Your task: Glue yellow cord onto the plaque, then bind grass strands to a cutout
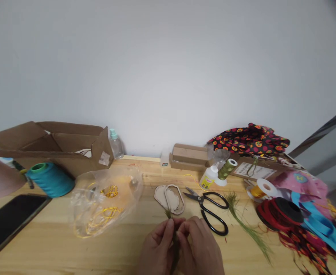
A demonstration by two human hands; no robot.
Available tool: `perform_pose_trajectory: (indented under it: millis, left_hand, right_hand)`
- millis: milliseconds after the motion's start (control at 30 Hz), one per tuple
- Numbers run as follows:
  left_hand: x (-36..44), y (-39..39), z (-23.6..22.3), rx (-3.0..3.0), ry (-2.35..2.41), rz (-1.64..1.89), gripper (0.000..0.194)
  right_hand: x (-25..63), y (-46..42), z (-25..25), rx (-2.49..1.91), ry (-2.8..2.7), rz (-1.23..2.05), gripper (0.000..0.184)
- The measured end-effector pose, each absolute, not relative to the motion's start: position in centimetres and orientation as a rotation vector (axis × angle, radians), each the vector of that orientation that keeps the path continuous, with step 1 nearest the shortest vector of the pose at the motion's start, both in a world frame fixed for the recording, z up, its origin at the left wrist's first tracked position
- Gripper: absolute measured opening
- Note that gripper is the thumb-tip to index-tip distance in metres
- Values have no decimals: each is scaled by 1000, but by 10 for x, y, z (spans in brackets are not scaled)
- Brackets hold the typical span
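Observation:
My left hand [158, 244] and my right hand [199, 244] meet at the near edge of the wooden table [56, 248]. Both pinch a thin bundle of olive-green thread [175, 244] that runs down between the fingertips, its tip poking up above them. Just beyond my fingers lie oval cardboard cut-outs [170, 198]. Black scissors [212, 210] rest to the right of them, blades pointing left. Loose green thread strands [246, 225] trail across the table further right.
A clear plastic bag with yellow cord [105, 200], a teal thread cone [52, 178], an open cardboard box [53, 147] and a dark tablet [10, 219] sit left. A glue bottle [208, 178], olive spool [227, 169], yellow spool [260, 190], red ribbon roll [282, 214] and patterned fabric [249, 139] crowd the right.

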State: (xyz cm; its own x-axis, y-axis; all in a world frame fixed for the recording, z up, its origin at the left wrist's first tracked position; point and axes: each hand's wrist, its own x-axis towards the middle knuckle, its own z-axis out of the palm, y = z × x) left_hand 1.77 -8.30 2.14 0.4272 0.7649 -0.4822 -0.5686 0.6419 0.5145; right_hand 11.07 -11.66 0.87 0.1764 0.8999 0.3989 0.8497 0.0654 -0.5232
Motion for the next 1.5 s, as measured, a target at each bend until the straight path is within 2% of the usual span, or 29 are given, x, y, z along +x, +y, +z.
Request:
perform_pose_trajectory:
  millis: [167, 367, 467, 567, 667, 900, 967, 1167, 1500]
  left_hand:
    - [19, -83, 19, 294, 741, 836, 21]
    - [18, -82, 18, 428, 748, 847, 23]
    - [16, -83, 19, 617, 791, 787, 28]
    - [13, -85, 24, 840, 822, 704, 37]
    - [10, -85, 35, 1017, 856, 610, 41]
    - [5, -85, 52, 1015, 785, 530, 31]
    - [5, -85, 49, 1016, 764, 529, 33]
    - [3, -92, 43, 727, 641, 425, 32]
    - [-3, -98, 40, 382, 699, 309, 16]
  right_hand:
    - [109, -119, 9, -1796, -1673, 66, 30]
    - [125, -119, 27, -1689, -1528, 254, 11]
    - [132, -114, 41, -1560, -1506, 565, 22]
    - [136, -110, 52, -1363, -1448, 1034, 18]
    - [139, -109, 61, -1218, -1305, 1400, 23]
    - [144, -112, 70, -1067, -1182, 1595, 20]
    - [142, -112, 70, -1074, -1125, 1571, 22]
    - [150, -113, 73, -1295, -963, 1146, 23]
    - [177, -107, 68, -1222, -548, 1028, 24]
